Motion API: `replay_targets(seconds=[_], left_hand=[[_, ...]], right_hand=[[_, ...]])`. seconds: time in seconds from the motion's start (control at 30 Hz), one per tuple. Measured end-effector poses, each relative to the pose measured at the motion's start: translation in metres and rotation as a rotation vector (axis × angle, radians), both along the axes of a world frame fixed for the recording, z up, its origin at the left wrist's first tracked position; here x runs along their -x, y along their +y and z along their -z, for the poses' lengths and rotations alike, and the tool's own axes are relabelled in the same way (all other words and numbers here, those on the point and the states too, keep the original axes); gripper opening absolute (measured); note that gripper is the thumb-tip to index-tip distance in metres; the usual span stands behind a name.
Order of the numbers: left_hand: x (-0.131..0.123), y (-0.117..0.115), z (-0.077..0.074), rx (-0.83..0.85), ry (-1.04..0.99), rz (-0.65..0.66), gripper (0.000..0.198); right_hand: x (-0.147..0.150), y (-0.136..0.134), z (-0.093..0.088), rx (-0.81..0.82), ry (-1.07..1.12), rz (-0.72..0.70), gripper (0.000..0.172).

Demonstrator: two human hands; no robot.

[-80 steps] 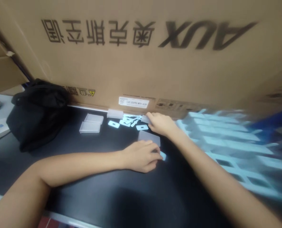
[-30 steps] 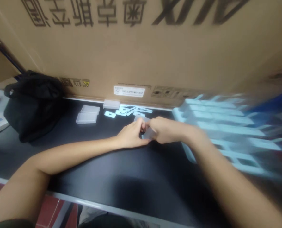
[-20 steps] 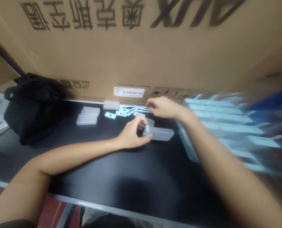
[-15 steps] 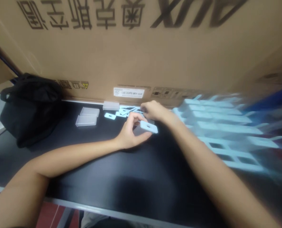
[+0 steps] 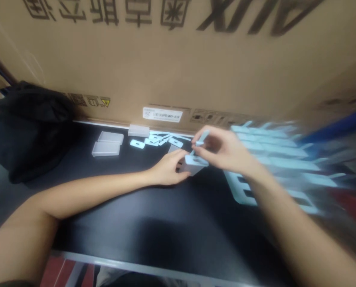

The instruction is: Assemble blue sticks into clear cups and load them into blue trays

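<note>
My left hand (image 5: 167,168) is wrapped round a translucent plastic box (image 5: 196,170), whose end facing me carries a light-blue lid (image 5: 196,160) with a slot. Just above that lid, my right hand (image 5: 224,148) pinches a thin light-blue strip (image 5: 206,136) with a wider part midway. The strip's lower end meets the lid near its slot; whether it is inside cannot be made out. Behind the hands lie several loose light-blue pieces, among them a slotted plate (image 5: 137,144). Another translucent box (image 5: 174,148) is partly hidden behind my left hand.
Translucent boxes (image 5: 106,149) lie left of the loose pieces, with another box (image 5: 139,130) against the large carton (image 5: 130,71). At right stands a light-blue rack (image 5: 239,193) with rows of similar boxes, blurred. A black bag (image 5: 31,131) sits on the black table (image 5: 115,223).
My right hand has come back from the loose pieces to the lid, now with a light-blue strip in its fingers. The left hand keeps its hold on the box, shifted slightly right.
</note>
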State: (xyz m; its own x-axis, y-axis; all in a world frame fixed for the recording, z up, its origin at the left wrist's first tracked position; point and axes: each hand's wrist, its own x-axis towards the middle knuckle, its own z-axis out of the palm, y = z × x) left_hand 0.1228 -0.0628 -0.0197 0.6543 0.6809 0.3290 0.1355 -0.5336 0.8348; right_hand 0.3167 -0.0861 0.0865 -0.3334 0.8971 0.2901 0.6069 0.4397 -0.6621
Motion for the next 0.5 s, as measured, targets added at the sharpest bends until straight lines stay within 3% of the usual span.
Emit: replay_targets(seconds=[0.07, 0.27, 0.43, 0.5], left_hand=[[0.000, -0.001, 0.001, -0.008, -0.023, 0.029, 0.030], [-0.001, 0.000, -0.001, 0.083, -0.005, 0.003, 0.033], [0.000, -0.001, -0.002, 0.068, 0.003, -0.007, 0.037], [0.001, -0.003, -0.003, 0.039, -0.001, -0.005, 0.038]], right_hand=[[-0.001, -0.013, 0.004, -0.021, 0.003, 0.009, 0.018], [-0.003, -0.027, 0.004, -0.167, 0.077, 0.221, 0.016], [0.001, -0.031, 0.011, -0.130, -0.162, 0.139, 0.012], [0.002, -0.036, 0.018, -0.181, -0.214, 0.156, 0.022]])
